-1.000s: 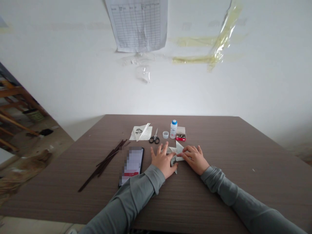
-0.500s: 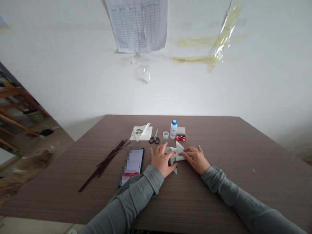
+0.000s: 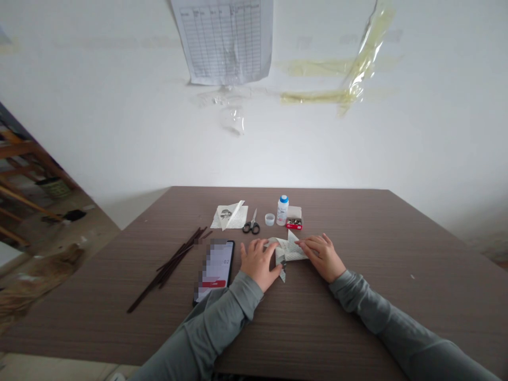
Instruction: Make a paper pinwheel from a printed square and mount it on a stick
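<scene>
Brown wood-grain table, set against a white wall. Printed paper, folded into a pointed, pinwheel-like shape, lies on it between both hands. Left hand: fingers spread wide, thumb at the paper's left flap. Right hand: fingertips drawn together at its right side; cannot tell whether they pinch it. Against the earlier frame, the hands have parted slightly, exposing more of the paper's centre. Beyond stand a blue-capped bottle and a red box.
</scene>
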A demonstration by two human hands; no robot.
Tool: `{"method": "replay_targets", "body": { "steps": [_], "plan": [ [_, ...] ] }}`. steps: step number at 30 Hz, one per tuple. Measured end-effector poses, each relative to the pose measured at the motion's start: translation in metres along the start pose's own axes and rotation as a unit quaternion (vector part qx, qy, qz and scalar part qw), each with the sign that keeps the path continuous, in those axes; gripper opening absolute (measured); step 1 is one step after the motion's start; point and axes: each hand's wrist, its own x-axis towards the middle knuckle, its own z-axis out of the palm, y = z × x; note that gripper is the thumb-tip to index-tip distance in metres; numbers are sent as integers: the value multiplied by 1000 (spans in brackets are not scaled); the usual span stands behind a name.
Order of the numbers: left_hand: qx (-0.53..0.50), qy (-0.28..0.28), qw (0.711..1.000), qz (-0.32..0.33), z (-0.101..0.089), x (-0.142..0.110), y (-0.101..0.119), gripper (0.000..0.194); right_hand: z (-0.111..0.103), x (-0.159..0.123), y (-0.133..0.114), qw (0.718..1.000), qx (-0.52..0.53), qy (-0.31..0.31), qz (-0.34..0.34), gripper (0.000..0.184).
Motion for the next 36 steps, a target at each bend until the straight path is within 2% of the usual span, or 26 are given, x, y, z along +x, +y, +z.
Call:
{"method": "replay_targets", "body": {
  "steps": [7,11,19,29,36],
  "plan": [
    [-12,-7,1000,10,3,2,-6,72,-13,10,20,997,-12,-65,-32,46],
    [-19,-7,1000,10,5,4,-8,78,-20,14,27,995,-24,-79,-47,38],
    [-16,20,1000,15,11,3,-15,73,-37,11,24,992,-66,-100,-37,35],
    [18,-7,1000,-18,-4,2,-1,72,-41,9,22,989,-101,-106,-35,32],
    [29,31,999,13,16,6,-18,69,-40,7,29,986,-111,-104,-64,32]
  ]
}}
